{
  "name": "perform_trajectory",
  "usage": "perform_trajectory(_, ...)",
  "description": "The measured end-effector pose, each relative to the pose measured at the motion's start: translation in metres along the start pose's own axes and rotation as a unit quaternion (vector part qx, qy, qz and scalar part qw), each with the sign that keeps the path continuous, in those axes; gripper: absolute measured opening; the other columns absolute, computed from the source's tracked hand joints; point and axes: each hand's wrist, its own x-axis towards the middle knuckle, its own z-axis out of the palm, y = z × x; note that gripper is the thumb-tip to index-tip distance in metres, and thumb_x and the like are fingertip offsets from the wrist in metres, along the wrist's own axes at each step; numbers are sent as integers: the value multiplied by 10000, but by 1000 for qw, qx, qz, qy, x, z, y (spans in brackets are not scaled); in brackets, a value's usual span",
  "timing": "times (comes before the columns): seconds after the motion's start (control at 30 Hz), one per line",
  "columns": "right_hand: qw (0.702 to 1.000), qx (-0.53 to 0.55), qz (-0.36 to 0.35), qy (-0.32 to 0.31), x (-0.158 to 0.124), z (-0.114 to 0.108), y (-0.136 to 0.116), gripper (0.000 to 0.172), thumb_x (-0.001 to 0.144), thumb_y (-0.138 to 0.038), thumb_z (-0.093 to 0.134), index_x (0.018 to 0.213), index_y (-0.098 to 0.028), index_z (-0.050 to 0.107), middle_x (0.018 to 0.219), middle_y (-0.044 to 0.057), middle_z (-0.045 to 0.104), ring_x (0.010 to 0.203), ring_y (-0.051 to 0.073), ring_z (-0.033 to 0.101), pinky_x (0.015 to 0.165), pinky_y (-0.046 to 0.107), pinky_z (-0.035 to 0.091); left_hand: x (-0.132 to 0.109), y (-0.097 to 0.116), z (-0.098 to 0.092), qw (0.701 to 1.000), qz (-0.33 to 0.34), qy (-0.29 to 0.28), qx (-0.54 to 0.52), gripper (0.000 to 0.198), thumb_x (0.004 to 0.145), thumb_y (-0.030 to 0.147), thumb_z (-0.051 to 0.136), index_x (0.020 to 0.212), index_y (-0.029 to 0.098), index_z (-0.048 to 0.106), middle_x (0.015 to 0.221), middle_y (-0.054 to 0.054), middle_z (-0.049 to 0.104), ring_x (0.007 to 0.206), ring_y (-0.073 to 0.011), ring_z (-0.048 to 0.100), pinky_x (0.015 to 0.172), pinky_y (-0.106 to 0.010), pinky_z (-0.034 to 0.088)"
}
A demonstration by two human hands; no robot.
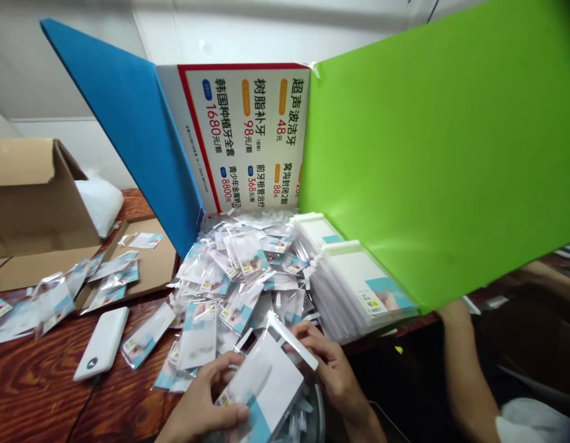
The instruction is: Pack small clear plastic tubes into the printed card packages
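Observation:
Both my hands hold one clear plastic sleeve with a white and teal card (pixel 266 384) low in the middle of the view. My left hand (pixel 206 400) grips its lower left edge with thumb on top. My right hand (pixel 328 363) pinches the sleeve's open flap at the upper right. Just beyond lies a loose heap of similar small packets (pixel 233 271). To the right of the heap leans a neat stack of filled sleeves (pixel 358 283).
Three boards wall in the heap: blue (pixel 128 123), a printed white one (pixel 248 132), green (pixel 441 147). A cardboard box (pixel 31 197), scattered packets (pixel 54 295) and a white power bank (pixel 102 341) lie left on the wooden table (pixel 31 387). Another person's arm (pixel 464 363) reaches in at right.

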Motion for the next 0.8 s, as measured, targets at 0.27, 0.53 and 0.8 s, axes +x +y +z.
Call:
perform_trajectory(0.27,987,133,87,24,0,-21,19,343,801,-461,795,1040,-254,661,955,33,656,637,139,639,540,240,511,-10,-7,-15,995,-57,44,73,843,492,519,922,1190,194,576,1152,-100,710,1097,-319,620,958,-379,442)
perform_trajectory(0.53,982,111,151,3,1,-11,39,517,690,-661,801,687,-163,664,492,-25,550,371,66,420,374,177,290,8,-1,-1,999,-17,-2,36,767,533,642,882,1112,181,680,1036,-84,744,1025,-302,646,880,-345,474)
perform_trajectory(0.8,993,19,100,-54,10,-16,37,407,611,-602,861,694,-206,820,809,76,673,754,204,616,715,314,498,13,2,0,993,-52,59,93,857,582,825,727,1149,183,694,1161,-131,737,1102,-346,640,955,-402,490)
